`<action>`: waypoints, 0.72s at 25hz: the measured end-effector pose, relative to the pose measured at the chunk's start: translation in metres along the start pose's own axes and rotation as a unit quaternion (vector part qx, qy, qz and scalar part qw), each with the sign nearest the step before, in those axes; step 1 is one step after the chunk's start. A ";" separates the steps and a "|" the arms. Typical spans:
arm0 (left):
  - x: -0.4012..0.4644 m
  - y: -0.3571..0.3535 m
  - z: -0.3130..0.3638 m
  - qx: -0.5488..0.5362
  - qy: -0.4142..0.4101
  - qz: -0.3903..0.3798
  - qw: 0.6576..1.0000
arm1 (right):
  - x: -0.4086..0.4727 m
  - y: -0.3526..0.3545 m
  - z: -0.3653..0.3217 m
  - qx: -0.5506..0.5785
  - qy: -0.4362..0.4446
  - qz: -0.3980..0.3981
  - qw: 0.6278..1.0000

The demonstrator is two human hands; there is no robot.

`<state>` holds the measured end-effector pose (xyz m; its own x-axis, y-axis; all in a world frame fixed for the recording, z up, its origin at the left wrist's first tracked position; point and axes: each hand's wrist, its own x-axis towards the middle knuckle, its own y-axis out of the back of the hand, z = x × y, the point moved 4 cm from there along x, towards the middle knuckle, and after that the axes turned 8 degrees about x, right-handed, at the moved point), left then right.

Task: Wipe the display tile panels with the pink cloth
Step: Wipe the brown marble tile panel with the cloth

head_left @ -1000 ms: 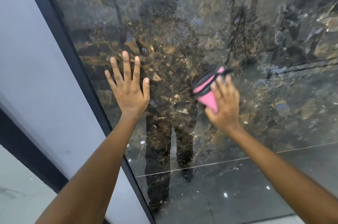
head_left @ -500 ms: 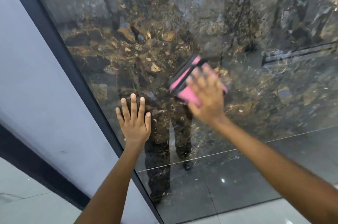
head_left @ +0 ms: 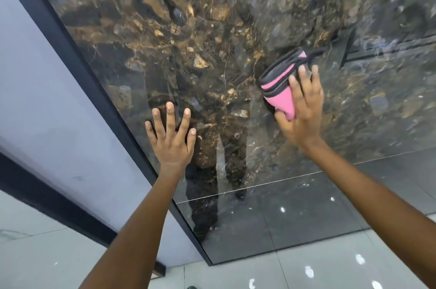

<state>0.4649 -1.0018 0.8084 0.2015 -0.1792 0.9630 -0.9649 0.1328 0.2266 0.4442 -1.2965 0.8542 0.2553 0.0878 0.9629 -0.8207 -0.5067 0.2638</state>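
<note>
A glossy dark tile panel with gold and brown veining fills most of the view and mirrors a standing person. My left hand lies flat on its lower left part, fingers spread and straight. Right of centre, my right hand presses a folded pink cloth with dark edging against the panel, fingers stretched over it and the thumb under its lower edge. A dark loop of the cloth sticks out above my fingertips.
A black frame strip runs diagonally along the panel's left edge, with a pale grey wall beyond it. Light floor tiles lie below the panel's bottom edge. A thin joint line crosses the panel low down.
The right hand swept the cloth left across the panel, then back right. The left hand slid down the panel and stays flat there.
</note>
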 end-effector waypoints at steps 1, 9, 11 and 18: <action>-0.001 0.000 -0.001 0.000 -0.001 -0.001 1.000 | -0.014 -0.008 -0.006 -0.008 -0.017 0.019 1.000; -0.002 -0.001 0.000 0.005 -0.017 0.008 1.000 | -0.151 -0.068 -0.074 -0.087 0.301 -0.296 0.902; 0.002 -0.001 0.000 0.003 -0.015 0.003 1.000 | -0.108 -0.082 -0.091 -0.037 0.154 -0.173 0.972; -0.001 -0.002 0.000 0.006 -0.020 0.006 1.000 | -0.245 -0.096 -0.062 -0.087 0.485 -0.482 0.724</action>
<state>0.4669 -1.0022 0.8071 0.1835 -0.2164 0.9589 -0.9690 0.1242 0.2134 0.4284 -1.2162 0.5964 0.3426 0.9331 -0.1090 -0.5734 0.2996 0.7625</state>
